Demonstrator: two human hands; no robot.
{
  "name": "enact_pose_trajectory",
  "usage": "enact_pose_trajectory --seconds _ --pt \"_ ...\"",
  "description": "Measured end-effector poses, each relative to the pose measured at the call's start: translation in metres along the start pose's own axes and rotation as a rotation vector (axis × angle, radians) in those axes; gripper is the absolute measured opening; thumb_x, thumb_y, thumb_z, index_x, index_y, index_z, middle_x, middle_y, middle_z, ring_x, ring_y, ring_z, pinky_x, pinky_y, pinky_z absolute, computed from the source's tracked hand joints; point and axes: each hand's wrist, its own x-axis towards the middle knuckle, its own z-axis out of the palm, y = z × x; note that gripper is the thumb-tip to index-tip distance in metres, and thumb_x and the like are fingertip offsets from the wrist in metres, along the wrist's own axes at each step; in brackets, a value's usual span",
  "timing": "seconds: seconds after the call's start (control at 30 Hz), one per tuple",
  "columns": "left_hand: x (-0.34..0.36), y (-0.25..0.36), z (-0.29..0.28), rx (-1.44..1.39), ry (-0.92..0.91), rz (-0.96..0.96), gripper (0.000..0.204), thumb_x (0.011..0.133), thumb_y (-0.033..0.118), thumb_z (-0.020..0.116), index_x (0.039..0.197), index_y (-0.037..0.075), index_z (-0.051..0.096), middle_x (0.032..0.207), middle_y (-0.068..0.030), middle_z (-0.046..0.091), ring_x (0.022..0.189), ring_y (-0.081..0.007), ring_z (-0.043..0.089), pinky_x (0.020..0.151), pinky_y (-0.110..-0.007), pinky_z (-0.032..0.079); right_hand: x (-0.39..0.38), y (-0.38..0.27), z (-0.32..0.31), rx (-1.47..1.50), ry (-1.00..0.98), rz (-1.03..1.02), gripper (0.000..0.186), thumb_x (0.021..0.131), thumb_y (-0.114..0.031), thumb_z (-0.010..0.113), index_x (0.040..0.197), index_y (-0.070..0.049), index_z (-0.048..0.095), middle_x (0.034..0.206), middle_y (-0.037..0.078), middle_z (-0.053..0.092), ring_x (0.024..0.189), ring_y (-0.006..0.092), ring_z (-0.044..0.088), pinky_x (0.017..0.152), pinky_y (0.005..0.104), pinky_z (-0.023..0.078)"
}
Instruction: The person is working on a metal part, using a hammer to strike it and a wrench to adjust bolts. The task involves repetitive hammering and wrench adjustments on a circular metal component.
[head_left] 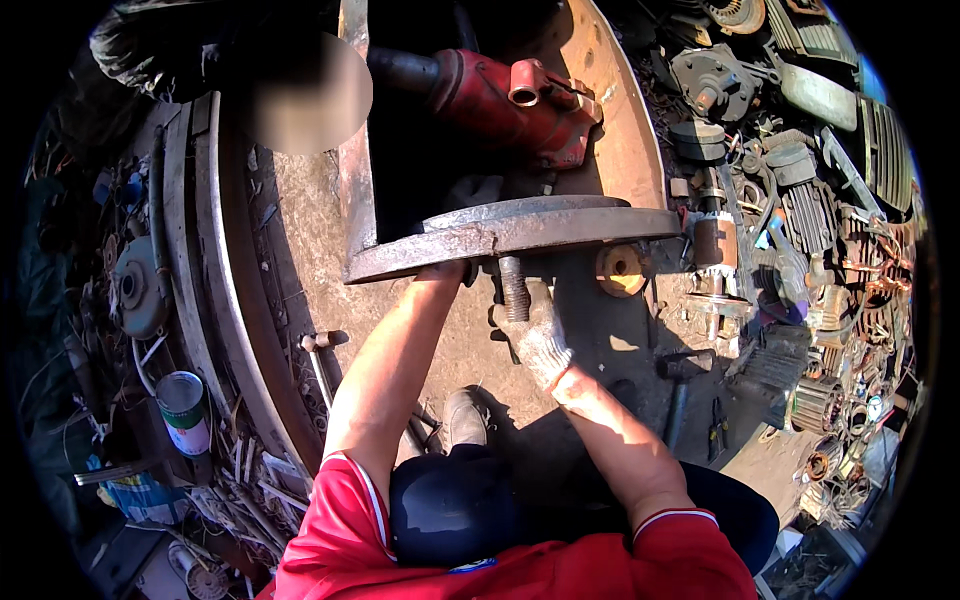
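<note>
A heavy rusty steel flange (pixel 560 232) lies across the middle, joined to a tall open steel housing (pixel 615 110). Below its rim sticks out a threaded rod (pixel 514 290). My right hand (pixel 540 335), in a whitish knit glove, is closed around the lower end of the rod. A dark piece shows beside its fingers, too shaded to name. My left hand (pixel 455 273) reaches under the flange's left part, where the rim hides its fingers. Inside the housing, behind the flange, is a dim glove-like shape (pixel 475 190). A red hydraulic jack (pixel 500 100) lies on its side there.
On the ground lie hammers (pixel 318 345) (pixel 682 375), pliers (pixel 718 430) and a round yellowish ring (pixel 622 270). Motor parts and scrap (pixel 800 220) pile up at the right. Steel beams (pixel 215 240) and a tin can (pixel 182 410) stand at the left. My shoe (pixel 465 415) is below.
</note>
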Motion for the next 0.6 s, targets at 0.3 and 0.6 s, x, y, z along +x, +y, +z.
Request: enact_pose_trajectory --seconds 0.3,0.6 --pt "0.007 0.036 0.022 0.058 -0.264 -0.269 0.036 0.098 0.029 0.069 0.114 -0.003 0.071 0.099 -0.0168 0.074 0.091 -0.027 0.071 0.084 -0.041 0.055 0.048 -0.026 -0.019 1.383 -0.433 -0.199 0.023 0.098 -0.017 0.071 0.116 -0.005 0.069 0.104 0.008 0.07 0.098 0.0185 0.07 0.086 0.031 0.062" --pt "0.019 0.052 0.024 0.023 -0.34 -0.317 0.037 0.1 0.03 0.067 0.119 -0.002 0.07 0.095 -0.0107 0.074 0.079 -0.0193 0.07 0.073 -0.036 0.055 0.091 0.003 -0.017 1.462 -0.422 -0.185 0.026 0.096 -0.018 0.07 0.117 -0.004 0.069 0.1 0.008 0.07 0.093 0.0186 0.07 0.081 0.0324 0.06"
